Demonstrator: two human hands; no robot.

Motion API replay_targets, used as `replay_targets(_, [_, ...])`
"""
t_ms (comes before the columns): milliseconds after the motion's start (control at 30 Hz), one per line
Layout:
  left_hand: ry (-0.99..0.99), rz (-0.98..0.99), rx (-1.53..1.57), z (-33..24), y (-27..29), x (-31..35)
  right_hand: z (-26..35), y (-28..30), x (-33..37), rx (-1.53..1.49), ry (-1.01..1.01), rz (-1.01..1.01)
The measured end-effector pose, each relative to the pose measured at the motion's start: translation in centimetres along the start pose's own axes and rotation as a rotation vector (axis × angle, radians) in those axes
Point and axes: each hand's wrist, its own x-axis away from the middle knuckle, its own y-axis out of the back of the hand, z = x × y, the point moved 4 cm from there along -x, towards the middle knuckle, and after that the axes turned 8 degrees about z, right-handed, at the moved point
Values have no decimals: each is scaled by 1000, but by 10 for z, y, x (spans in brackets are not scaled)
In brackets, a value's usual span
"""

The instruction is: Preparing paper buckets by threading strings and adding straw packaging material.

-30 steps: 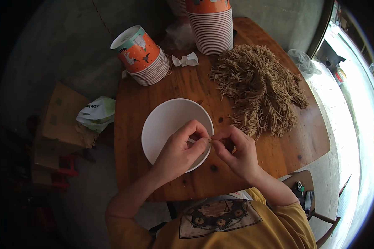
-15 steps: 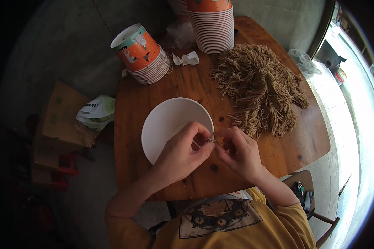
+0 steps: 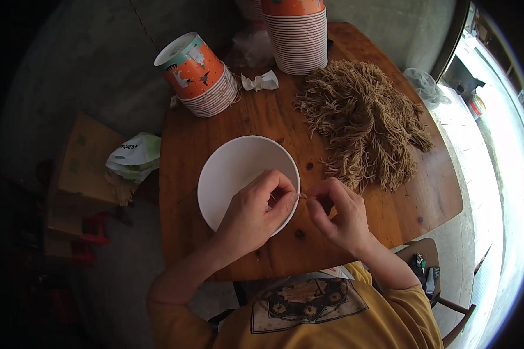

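Over the right rim of a white bucket (image 3: 224,168), my two hands face each other. My left hand (image 3: 255,206) is closed, its thumb and index finger pinching one end of a short piece of string (image 3: 302,196). On the string's other end, the thumb and index finger of my right hand (image 3: 339,215) are pinched. Only a small bit of the string shows between the fingertips; the rest is hidden. A big heap of tan strings (image 3: 370,125) lies beyond my right hand.
A tilted stack of orange patterned paper buckets (image 3: 198,75) stands at the back left, a taller bucket stack (image 3: 297,43) at the back. Crumpled white paper (image 3: 260,81) lies between them on the wooden table (image 3: 262,116). Left of the table are a cardboard box (image 3: 90,154) and a plastic bag (image 3: 135,156).
My right hand has shifted slightly right, so the fingertips of both hands are a little farther apart, with the string between them. The bucket and heap stay put.
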Motion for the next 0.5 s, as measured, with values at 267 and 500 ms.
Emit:
replay_targets(267, [18,-7,36,1,1,0,-8,-1,4,-69,-70,9])
replay_targets(500, [-11,4,4,0,2,1,-15,-4,8,-229,-132,22])
